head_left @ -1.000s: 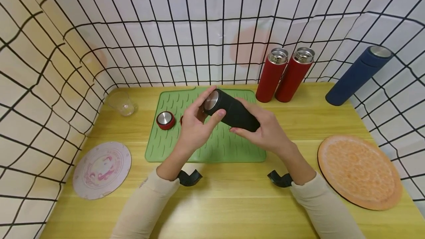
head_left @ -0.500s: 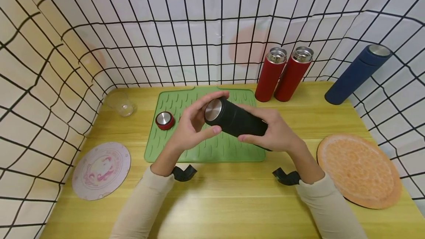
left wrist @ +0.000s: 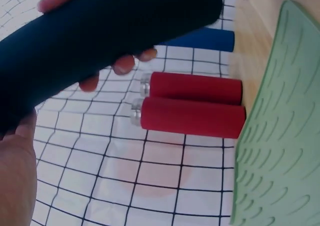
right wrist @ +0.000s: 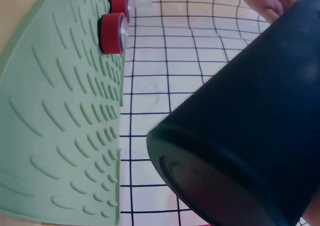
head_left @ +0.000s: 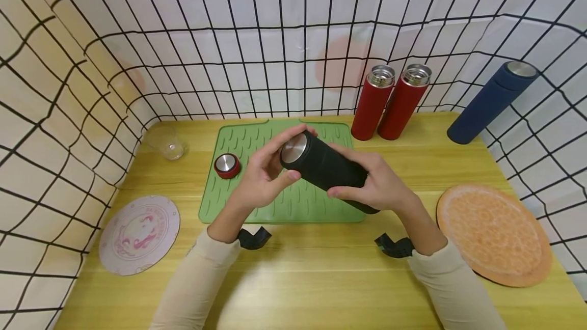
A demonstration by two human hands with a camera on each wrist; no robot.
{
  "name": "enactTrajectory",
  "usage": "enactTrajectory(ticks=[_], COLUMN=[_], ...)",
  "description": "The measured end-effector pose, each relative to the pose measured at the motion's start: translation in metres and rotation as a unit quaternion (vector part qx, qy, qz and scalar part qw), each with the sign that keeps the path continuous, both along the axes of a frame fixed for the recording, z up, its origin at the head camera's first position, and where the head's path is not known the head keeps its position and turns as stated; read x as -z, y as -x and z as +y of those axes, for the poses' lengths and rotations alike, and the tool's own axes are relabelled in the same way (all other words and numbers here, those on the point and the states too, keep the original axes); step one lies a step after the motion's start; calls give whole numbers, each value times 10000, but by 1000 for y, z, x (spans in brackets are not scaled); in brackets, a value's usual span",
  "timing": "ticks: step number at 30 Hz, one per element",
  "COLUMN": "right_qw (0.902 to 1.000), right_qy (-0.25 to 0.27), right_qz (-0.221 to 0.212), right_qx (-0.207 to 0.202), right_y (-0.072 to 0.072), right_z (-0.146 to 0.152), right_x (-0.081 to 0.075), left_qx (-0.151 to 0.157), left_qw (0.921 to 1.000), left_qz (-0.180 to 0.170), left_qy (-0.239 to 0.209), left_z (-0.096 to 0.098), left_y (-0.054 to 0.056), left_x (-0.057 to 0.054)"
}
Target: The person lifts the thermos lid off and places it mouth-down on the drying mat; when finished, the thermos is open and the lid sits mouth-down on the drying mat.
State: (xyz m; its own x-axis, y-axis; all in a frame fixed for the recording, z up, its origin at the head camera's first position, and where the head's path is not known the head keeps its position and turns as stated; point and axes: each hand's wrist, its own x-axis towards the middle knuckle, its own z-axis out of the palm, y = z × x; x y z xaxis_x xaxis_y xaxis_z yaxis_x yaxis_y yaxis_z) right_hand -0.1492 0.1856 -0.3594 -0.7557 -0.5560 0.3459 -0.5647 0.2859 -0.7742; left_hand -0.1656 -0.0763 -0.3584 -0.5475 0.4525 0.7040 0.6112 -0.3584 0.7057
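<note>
A black thermos bottle [head_left: 327,166] is held tilted above the green mat [head_left: 279,211], its silver-topped lid pointing up and left. My left hand [head_left: 262,172] holds the lid end, thumb in front and fingers round the far side. My right hand [head_left: 378,180] grips the bottle's body lower down, with its thumb across the near side. In the left wrist view, fingertips [left wrist: 124,65] of the right hand show below the dark body. The bottle's base [right wrist: 215,186] faces the right wrist camera.
Two red lids sit on the mat; the nearer lid [right wrist: 112,33] has a silver top. Two red lidless bottles [head_left: 373,103] and a blue bottle [head_left: 488,103] stand behind. A clear glass [head_left: 171,149], a pink-patterned disc [head_left: 139,236] and an orange round board [head_left: 492,236] lie around.
The black bottle has shifted slightly down and right with my right hand. My left hand's fingers have moved round the lid. Over the last half second there is little movement.
</note>
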Motion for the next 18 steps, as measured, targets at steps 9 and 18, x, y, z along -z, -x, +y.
enactTrajectory(ticks=[9, 18], right_qw=[9883, 9798], right_qy=[-252, -253], right_qz=[1060, 1598], right_qx=[1069, 1175], right_y=[3, 4], right_z=[-9, -12], right_x=[10, 11], left_qx=[-1366, -1115], left_qw=[9806, 9723], left_qz=[-1336, -1920], left_qy=[-443, -727], left_z=[12, 13], left_y=[-3, -1], left_x=[9, 8])
